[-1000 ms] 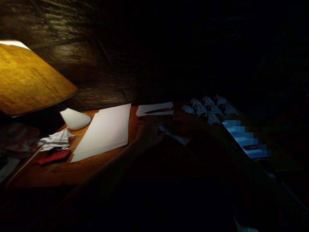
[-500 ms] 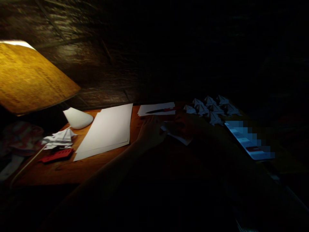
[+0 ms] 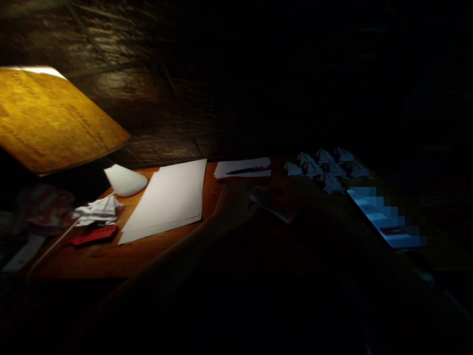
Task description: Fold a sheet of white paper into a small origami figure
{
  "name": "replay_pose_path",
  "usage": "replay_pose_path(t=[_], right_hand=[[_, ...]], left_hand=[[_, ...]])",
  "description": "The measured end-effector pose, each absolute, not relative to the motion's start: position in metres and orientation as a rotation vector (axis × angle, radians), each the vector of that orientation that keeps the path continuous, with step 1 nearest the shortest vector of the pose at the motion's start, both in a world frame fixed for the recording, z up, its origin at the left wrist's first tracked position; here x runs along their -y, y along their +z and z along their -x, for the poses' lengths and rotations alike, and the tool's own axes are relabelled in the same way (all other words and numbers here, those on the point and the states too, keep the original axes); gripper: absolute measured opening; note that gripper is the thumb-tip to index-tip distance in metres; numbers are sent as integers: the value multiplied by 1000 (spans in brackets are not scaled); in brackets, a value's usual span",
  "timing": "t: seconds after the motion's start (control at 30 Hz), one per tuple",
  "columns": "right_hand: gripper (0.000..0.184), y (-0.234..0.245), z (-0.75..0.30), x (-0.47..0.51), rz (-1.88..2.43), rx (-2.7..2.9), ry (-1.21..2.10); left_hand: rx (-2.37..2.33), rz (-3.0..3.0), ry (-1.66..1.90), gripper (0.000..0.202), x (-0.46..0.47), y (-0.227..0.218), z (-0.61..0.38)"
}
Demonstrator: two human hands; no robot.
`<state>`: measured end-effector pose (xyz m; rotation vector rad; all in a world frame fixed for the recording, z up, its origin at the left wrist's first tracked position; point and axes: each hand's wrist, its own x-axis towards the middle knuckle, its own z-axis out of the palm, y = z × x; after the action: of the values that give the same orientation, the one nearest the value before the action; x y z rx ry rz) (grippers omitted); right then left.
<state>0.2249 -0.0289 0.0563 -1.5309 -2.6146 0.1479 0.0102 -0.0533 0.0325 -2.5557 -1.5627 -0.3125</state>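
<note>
- Lampshade [image 3: 62, 118] overhangs the left end, probably to light the worktop [image 3: 111, 264]; its base [image 3: 125, 181] stands near the wall.
- White folded paper [image 3: 98, 209] and a red object [image 3: 94, 235] crowd beside the cord [image 3: 53, 246], leaving little room there.
- Large sheets [image 3: 166, 199] lie flat in the light; a strip of bare wood separates them from the left hand [image 3: 234, 199].
- That hand is at the left end of the paper [image 3: 283, 213], seemingly steadying it; whether its fingers grip cannot be told.
- Small sheets [image 3: 254, 161] lie beyond, perhaps weighted by the knife [image 3: 248, 170], blade leftward.
- The paper lies between both hands, a pale corner facing the person.
- Right hand [image 3: 291, 192] covers its far side; too dark to tell its fingers' state.
- Paper figures [image 3: 328, 183] cluster tightly beyond, apparently out of the forearm's way.
- Phone [image 3: 380, 222] slants rightmost, perhaps for easy viewing; the worktop's right edge fades into darkness.
</note>
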Motion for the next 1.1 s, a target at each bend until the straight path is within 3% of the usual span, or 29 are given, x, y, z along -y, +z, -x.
replay_pose_path(t=[0.27,0.9,1.1], right_hand=[[50,59,-214,37,1426,2635,5],[37,55,-202,38,1447,2721,-134],[42,56,-202,39,1441,2683,-139]], left_hand=[[1559,2548,-290,31,54,31,-12],[1537,2545,-236,35,54,31,-13],[1524,2527,-242,33,54,31,-12]])
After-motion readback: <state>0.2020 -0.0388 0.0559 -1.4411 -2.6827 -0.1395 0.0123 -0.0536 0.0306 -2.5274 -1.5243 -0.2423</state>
